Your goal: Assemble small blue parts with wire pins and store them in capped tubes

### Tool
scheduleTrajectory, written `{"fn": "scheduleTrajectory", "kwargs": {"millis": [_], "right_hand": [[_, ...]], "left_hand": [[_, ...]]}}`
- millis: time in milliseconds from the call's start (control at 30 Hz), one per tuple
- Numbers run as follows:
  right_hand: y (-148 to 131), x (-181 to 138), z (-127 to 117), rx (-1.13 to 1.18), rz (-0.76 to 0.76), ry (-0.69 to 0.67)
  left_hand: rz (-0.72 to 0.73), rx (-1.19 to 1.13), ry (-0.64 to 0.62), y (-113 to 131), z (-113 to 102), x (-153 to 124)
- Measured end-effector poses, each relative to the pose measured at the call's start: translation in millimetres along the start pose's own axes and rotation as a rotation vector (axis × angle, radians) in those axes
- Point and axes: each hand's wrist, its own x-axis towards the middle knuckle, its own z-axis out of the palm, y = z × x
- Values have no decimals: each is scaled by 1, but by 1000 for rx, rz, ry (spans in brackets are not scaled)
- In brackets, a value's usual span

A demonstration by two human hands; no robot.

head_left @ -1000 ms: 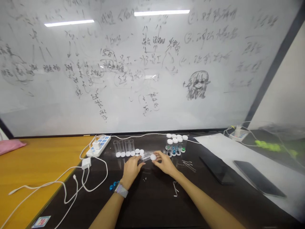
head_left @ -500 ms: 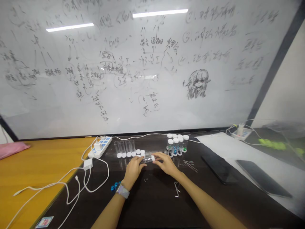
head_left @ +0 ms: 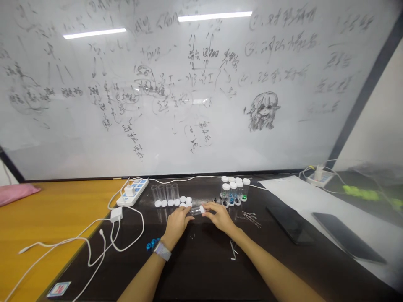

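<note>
Between my hands a clear plastic tube [head_left: 195, 211] lies on its side, with a white cap [head_left: 202, 209] at its right end. My left hand [head_left: 178, 220] grips the tube's left end. The fingers of my right hand [head_left: 218, 216] pinch the capped end; whether the cap sits fully on cannot be made out. Just behind my left hand is a small group of loose white caps [head_left: 188, 200]. Left of them, several open clear tubes [head_left: 169, 193] stand upright on white bases. Beyond my right hand stands a cluster of white-capped tubes [head_left: 233, 193] holding small dark, blue and green pieces.
Blue round pieces [head_left: 149, 246] lie beside my left wrist. Hex keys [head_left: 233, 250] and thin metal rods [head_left: 251, 218] are on the dark table at right. Further right are a black tablet [head_left: 288, 223] and a grey phone [head_left: 346, 235]. A power strip [head_left: 138, 191] with white cables sits at left.
The white cap at the tube's right end has tilted slightly. Both hands keep nearly the same place and hold; the view has shifted a little.
</note>
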Motion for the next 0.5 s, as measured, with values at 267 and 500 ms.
{"fn": "scheduleTrajectory", "kwargs": {"millis": [267,500], "right_hand": [[-5,2,7,-39,2,39],[-5,3,7,-35,36,28]], "left_hand": [[20,-49,53,-1,4,-1],[-7,-66,79,5,7,0]]}}
